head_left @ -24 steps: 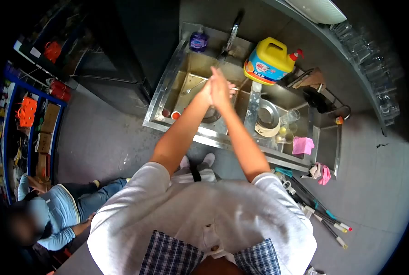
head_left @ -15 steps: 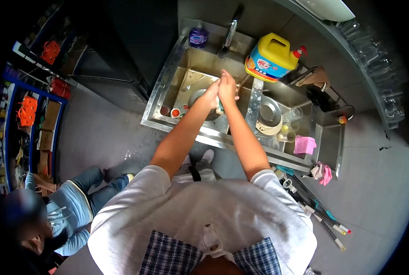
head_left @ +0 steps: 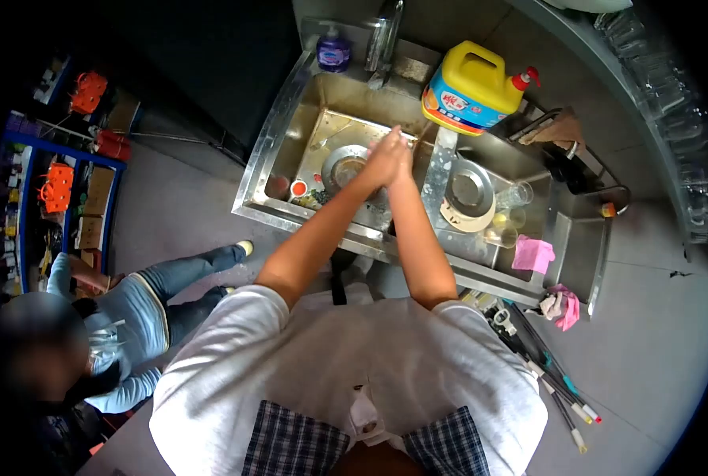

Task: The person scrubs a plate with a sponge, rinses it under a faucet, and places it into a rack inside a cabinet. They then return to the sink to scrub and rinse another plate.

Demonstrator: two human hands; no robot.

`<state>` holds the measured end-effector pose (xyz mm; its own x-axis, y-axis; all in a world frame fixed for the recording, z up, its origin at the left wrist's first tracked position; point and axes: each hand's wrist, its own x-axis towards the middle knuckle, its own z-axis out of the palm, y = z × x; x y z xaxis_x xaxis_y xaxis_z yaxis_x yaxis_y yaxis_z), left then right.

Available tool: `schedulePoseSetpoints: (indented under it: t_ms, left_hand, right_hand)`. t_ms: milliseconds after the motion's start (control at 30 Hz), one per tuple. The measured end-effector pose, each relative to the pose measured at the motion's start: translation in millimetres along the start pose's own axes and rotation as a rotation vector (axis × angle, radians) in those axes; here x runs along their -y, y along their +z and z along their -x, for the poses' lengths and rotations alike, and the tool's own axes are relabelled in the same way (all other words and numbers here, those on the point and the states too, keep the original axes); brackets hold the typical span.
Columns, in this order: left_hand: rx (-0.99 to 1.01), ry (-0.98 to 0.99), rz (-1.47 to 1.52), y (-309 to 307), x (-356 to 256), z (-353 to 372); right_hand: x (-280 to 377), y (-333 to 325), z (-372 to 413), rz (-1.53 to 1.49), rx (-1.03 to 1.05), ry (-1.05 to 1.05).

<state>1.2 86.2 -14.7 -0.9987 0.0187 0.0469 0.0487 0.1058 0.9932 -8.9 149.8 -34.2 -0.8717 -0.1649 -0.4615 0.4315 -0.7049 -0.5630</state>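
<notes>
Room: A grey floor [head_left: 179, 210] runs beneath a steel sink unit [head_left: 436, 178] at the frame's upper centre, with blue shelving [head_left: 60, 151] at far left and clear glasses [head_left: 662, 107] along the upper right edge

Left hand: The left hand [head_left: 383, 163] presses against its partner above the right part of the left basin [head_left: 354, 103]; whether it grasps anything is impossible to tell

Right hand: The right hand [head_left: 404, 156] meets the other palm to palm, its fingers partly hidden; any object inside cannot be made out

Basin: A round metal dish [head_left: 344, 168] lies just left of the hands, near a small white cup [head_left: 299, 189] with red contents

Sink edge: A purple soap bottle [head_left: 333, 52] stands left of the tap [head_left: 380, 44], a yellow-and-blue jug [head_left: 469, 83] to its right

Right basin: A metal bowl [head_left: 469, 189] sits near drinking glasses [head_left: 516, 194] and a pink cloth [head_left: 533, 255]

Bystander: A person in light blue [head_left: 128, 317] appears at lower left
</notes>
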Motion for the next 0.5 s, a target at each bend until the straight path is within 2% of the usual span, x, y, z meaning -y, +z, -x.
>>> schedulePoseSetpoints:
  t_ms: [33, 67, 100, 133, 167, 233, 300, 367, 433, 500]
  left_hand:
    - [0.002, -0.011, -0.007, 2.9, 20.9, 0.7]
    - [0.001, -0.022, -0.012, 3.0, 41.7, 0.2]
    - [-0.038, -0.124, 0.132, -3.1, 48.7, -3.4]
    - [-0.092, -0.221, 0.28, -9.6, 52.4, -6.5]
    - [-0.183, -0.41, 0.581, -18.8, 56.6, -13.6]
    - [-0.244, -0.67, 0.855, -34.5, -10.8, 3.7]
    - [-0.146, -0.656, 0.894, -35.4, -41.6, 23.0]
    - [-0.116, -0.745, 0.9, -31.1, -33.6, 19.6]
    - [-0.059, -0.881, 0.999, -28.3, 12.0, 25.5]
    - [0.071, -0.928, 1.204, -41.6, 62.1, -6.3]
  right_hand:
    - [12.5, 7.5, 6.5, 0.001, -0.096, 0.002]
    - [15.4, 17.8, 13.3, 0.052, -0.067, -0.097]
    - [13.4, 28.9, 20.6, 0.105, -0.039, -0.195]
    - [6.3, 34.6, 28.7, 0.312, 0.055, -0.34]
    - [-2.1, 39.2, 38.2, 0.524, 0.148, -0.483]
    - [-11.1, 39.2, 55.1, 0.963, 0.349, -0.742]
    - [14.3, 37.2, 57.1, 1.274, 0.457, -0.741]
    - [-27.0, 14.2, 0.8, 1.159, 0.088, -0.571]
    - [-49.4, -7.0, 0.7, 1.152, -0.011, -0.588]
    - [-29.7, 2.8, 27.0, 1.261, 0.206, -0.865]
